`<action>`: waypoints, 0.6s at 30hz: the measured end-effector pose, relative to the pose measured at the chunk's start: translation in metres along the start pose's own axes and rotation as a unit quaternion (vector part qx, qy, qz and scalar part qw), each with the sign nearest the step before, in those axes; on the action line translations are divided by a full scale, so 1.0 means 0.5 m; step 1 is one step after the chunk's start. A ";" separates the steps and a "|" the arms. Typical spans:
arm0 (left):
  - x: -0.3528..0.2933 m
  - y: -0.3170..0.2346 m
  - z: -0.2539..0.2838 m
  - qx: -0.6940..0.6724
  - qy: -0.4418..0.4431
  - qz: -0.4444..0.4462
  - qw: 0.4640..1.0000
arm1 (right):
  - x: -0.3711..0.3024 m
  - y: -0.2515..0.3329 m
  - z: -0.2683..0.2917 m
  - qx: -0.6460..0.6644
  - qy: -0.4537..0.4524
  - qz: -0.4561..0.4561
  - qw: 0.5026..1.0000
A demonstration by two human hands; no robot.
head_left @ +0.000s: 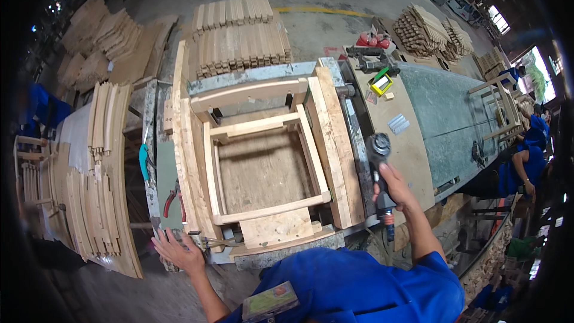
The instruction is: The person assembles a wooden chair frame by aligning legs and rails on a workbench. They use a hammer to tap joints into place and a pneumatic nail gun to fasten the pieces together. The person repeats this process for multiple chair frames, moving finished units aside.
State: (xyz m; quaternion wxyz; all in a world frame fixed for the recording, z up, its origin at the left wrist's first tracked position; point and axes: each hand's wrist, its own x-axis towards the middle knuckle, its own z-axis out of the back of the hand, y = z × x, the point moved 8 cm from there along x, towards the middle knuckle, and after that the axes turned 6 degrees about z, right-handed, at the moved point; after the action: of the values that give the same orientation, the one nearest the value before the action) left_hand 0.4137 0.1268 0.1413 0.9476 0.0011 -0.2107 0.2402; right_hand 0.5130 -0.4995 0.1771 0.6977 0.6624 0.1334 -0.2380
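My right hand point(396, 186) is wrapped round the handle of a black air nail gun point(380, 146), with a hose fitting at its lower end. It is at the right edge of the bench. My left hand point(180, 253), fingers spread and holding nothing, is over the bench's near left corner, by red-handled pliers point(174, 198). Between my hands a pale wooden chair frame point(272, 210) lies in a jig, between a left wooden rail point(200, 203) and a right wooden rail point(335, 167). A curved wooden piece point(251, 96) spans its far side.
A teal-handled tool point(144, 161) lies on the bench's left edge. Wooden strips point(101, 215) are stacked at left, more slats point(239, 42) beyond. On the right table point(412, 161) are another black tool point(368, 63) and a yellow box point(381, 84). A person in blue point(520, 164) is at far right.
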 end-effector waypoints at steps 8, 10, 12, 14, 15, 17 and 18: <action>0.073 -0.350 -0.089 -0.107 0.120 -0.175 0.971 | 0.047 -0.101 0.301 -0.565 -0.203 0.110 0.792; 0.076 -0.391 -0.185 -0.004 0.219 -0.168 0.961 | 0.060 -0.109 0.300 -0.571 -0.197 0.065 0.794; 0.080 -0.429 -0.228 0.063 0.259 -0.235 0.935 | 0.049 -0.110 0.301 -0.572 -0.205 0.056 0.793; 0.093 -0.438 -0.266 0.133 0.250 -0.286 0.916 | 0.031 -0.096 0.295 -0.594 -0.238 0.133 0.757; 0.100 -0.432 -0.281 0.171 0.217 -0.307 0.911 | 0.025 -0.080 0.276 -0.612 -0.264 0.196 0.719; 0.115 -0.448 -0.287 0.165 0.207 -0.326 0.908 | -0.002 -0.032 0.215 -0.594 -0.351 0.318 0.650; 0.117 -0.457 -0.291 0.167 0.219 -0.321 0.906 | 0.014 -0.044 0.186 -0.497 -0.334 0.303 0.742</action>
State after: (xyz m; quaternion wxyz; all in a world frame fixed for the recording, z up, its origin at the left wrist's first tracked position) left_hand 0.6223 -0.0337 0.0548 0.9817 0.1742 0.0573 -0.0514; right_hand 0.4957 -0.5926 0.1626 0.9633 0.1054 -0.2160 -0.1198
